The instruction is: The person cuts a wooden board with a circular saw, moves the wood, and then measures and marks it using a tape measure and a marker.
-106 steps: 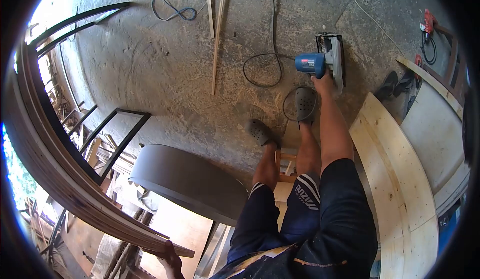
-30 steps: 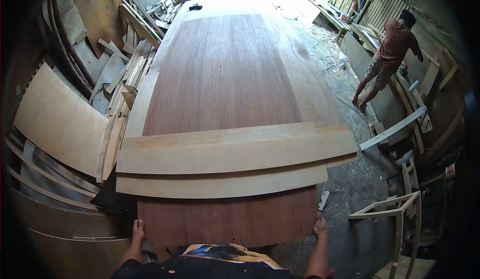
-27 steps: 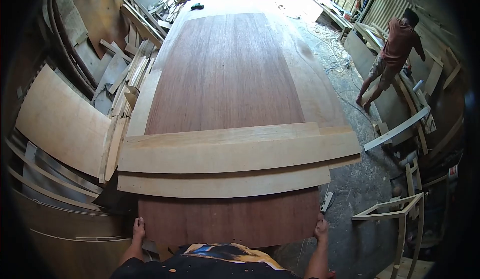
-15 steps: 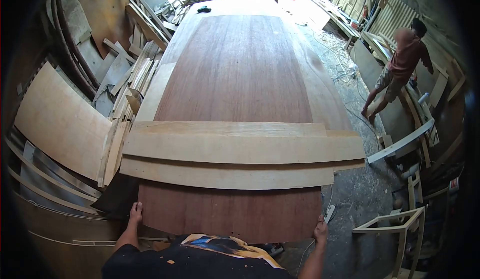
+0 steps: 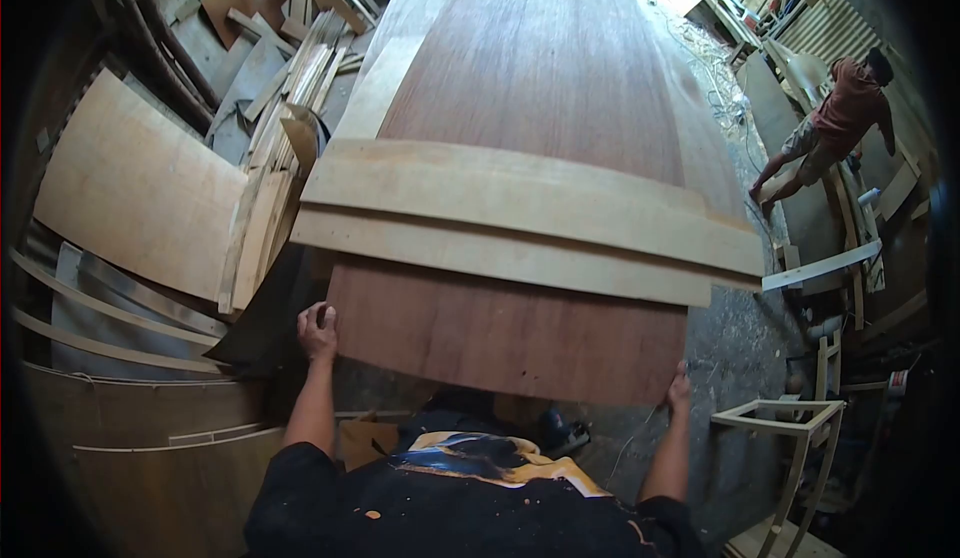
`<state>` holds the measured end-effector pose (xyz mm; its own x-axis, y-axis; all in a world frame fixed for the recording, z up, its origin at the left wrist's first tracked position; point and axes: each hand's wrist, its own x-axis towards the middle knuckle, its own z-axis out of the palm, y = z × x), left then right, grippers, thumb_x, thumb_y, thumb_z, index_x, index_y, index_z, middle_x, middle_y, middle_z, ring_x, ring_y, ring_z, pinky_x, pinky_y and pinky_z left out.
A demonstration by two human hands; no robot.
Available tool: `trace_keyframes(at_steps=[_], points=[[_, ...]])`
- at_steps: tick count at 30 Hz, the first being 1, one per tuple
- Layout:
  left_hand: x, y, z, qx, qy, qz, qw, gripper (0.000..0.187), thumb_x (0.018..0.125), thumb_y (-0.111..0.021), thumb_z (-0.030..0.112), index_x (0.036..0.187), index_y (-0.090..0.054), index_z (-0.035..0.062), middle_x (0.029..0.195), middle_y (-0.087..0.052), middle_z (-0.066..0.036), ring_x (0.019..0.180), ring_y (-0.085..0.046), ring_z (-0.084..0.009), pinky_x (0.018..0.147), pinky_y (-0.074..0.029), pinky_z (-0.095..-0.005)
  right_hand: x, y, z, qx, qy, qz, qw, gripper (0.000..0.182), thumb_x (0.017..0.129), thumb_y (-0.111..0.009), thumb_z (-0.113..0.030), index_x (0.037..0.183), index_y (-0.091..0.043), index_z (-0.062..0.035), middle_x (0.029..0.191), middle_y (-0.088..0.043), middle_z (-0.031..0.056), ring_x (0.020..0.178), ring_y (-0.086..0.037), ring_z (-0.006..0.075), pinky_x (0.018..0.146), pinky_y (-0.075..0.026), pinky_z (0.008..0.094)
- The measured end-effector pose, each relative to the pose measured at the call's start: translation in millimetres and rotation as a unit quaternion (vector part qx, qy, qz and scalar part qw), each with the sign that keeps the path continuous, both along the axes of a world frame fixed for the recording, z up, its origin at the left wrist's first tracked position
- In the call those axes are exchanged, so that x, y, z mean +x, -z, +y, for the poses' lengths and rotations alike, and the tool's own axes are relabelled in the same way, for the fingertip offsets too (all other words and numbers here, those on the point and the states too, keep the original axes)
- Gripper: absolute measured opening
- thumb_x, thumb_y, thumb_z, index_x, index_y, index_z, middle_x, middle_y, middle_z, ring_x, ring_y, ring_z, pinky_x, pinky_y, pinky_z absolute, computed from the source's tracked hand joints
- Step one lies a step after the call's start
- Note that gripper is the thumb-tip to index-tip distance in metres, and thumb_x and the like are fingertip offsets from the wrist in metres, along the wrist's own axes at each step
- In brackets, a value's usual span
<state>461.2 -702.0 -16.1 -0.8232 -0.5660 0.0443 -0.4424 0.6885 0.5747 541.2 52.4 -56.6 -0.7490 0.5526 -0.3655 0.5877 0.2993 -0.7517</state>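
A reddish-brown plywood sheet [image 5: 510, 343] is in front of me, its near edge curving slightly in the wide view. My left hand [image 5: 318, 332] grips the left edge, fingers curled. On the opposite edge, my right hand [image 5: 679, 388] holds the sheet near its front corner, its fingers partly hidden. Two pale plywood strips [image 5: 530, 198] overlap crosswise over the sheet's far part. Beyond them stretches a long reddish-brown surface [image 5: 540, 68] with paler panels at its sides; whether it joins the sheet I hold is hidden by the strips.
Timber offcuts [image 5: 280, 148] and a large pale panel [image 5: 150, 188] lie at left. A co-worker [image 5: 840, 113] stands at right, beside leaning boards. A small wooden frame [image 5: 790, 418] stands near right. Cords [image 5: 735, 108] trail over the floor.
My view has dipped and tilted, so the sheet and strips appear higher and slanted. Both hands keep their grip, with more of my forearms showing. The co-worker has shifted posture slightly.
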Motion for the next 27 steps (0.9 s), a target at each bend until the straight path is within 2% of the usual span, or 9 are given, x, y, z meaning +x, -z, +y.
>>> trace_keyframes(at_steps=[2,4,6,8,10,12,15,20,27], points=[[10,-6,14,-0.189,0.089,0.173,0.963,0.03,0.089,-0.054,0.039,0.101,-0.064,0.0134,0.104,-0.057,-0.012,0.098,-0.056,-0.0322,0.087,-0.044,-0.0427,1,16,24,0.021,-0.025,-0.04,0.999,0.08,0.093,-0.029,-0.063,0.121,-0.052,0.0082,0.111,-0.06,0.0289,0.115,-0.052,0.0416,0.093,-0.041,0.0397],[18,-6,33,-0.183,0.104,0.204,0.956,0.031,0.089,-0.051,0.039,0.1,-0.065,0.0135,0.106,-0.057,-0.013,0.1,-0.055,-0.0322,0.089,-0.042,-0.0446,8,21,22,0.039,-0.02,-0.073,0.996,0.076,0.093,-0.033,-0.06,0.12,-0.052,0.0074,0.108,-0.061,0.0285,0.113,-0.053,0.0413,0.093,-0.041,0.0408],[24,-4,42,-0.175,0.12,0.239,0.947,0.032,0.089,-0.048,0.039,0.098,-0.067,0.0137,0.109,-0.058,-0.013,0.101,-0.055,-0.0323,0.091,-0.04,-0.0465,7,-37,-22,0.185,-0.043,-0.006,0.982,0.046,0.094,-0.049,-0.039,0.118,-0.053,-0.0004,0.114,-0.058,0.0203,0.108,-0.055,0.0337,0.09,-0.042,0.0411],[20,3,51,-0.156,0.131,0.257,0.945,0.036,0.088,-0.046,0.039,0.093,-0.069,0.012,0.108,-0.061,-0.012,0.105,-0.054,-0.0308,0.097,-0.034,-0.0471,7,-83,-67,0.36,-0.117,0.088,0.921,0.044,0.081,-0.067,-0.027,0.115,-0.051,-0.0046,0.125,-0.048,0.0212,0.117,-0.047,0.0376,0.093,-0.04,0.0442],[17,12,53,-0.127,0.128,0.268,0.947,0.036,0.087,-0.045,0.037,0.089,-0.07,0.0113,0.105,-0.063,-0.01,0.106,-0.054,-0.0296,0.098,-0.032,-0.0462,11,-112,-113,0.306,-0.31,0.173,0.883,0.063,0.067,-0.079,-0.026,0.122,-0.051,-0.0112,0.135,-0.038,0.0192,0.125,-0.038,0.0363,0.098,-0.036,0.0458],[12,13,60,-0.098,0.12,0.279,0.948,0.035,0.087,-0.045,0.035,0.086,-0.07,0.0105,0.102,-0.066,-0.008,0.106,-0.053,-0.0285,0.1,-0.029,-0.0454,27,-127,-172,0.399,-0.403,0.095,0.818,0.078,0.06,-0.082,-0.031,0.129,-0.048,-0.0203,0.136,-0.037,0.017,0.125,-0.038,0.0367,0.101,-0.035,0.049],[12,7,65,-0.094,0.081,0.293,0.948,0.035,0.085,-0.044,0.033,0.078,-0.07,0.01,0.092,-0.068,-0.004,0.105,-0.054,-0.0265,0.099,-0.028,-0.0436,37,-95,-190,0.419,-0.385,0.056,0.82,0.08,0.055,-0.083,-0.034,0.128,-0.051,-0.023,0.136,-0.04,0.0138,0.124,-0.039,0.0365,0.1,-0.035,0.0517],[1,9,69,-0.097,0.089,0.268,0.954,0.036,0.087,-0.043,0.03,0.071,-0.066,0.0078,0.088,-0.069,-0.004,0.106,-0.054,-0.0248,0.101,-0.027,-0.0428,16,-71,-168,0.502,-0.367,0.122,0.773,0.058,0.058,-0.078,-0.033,0.113,-0.063,-0.0195,0.126,-0.052,0.0111,0.115,-0.049,0.0349,0.095,-0.04,0.0505],[-55,0,96,-0.105,0.072,0.246,0.961,0.034,0.086,-0.046,0.03,0.07,-0.068,0.0089,0.087,-0.068,-0.002,0.106,-0.054,-0.0225,0.1,-0.028,-0.0418,-40,-81,-159,0.49,-0.33,0.123,0.797,0.057,0.06,-0.076,-0.028,0.115,-0.062,-0.018,0.123,-0.055,0.0124,0.113,-0.052,0.0357,0.095,-0.041,0.0497]])
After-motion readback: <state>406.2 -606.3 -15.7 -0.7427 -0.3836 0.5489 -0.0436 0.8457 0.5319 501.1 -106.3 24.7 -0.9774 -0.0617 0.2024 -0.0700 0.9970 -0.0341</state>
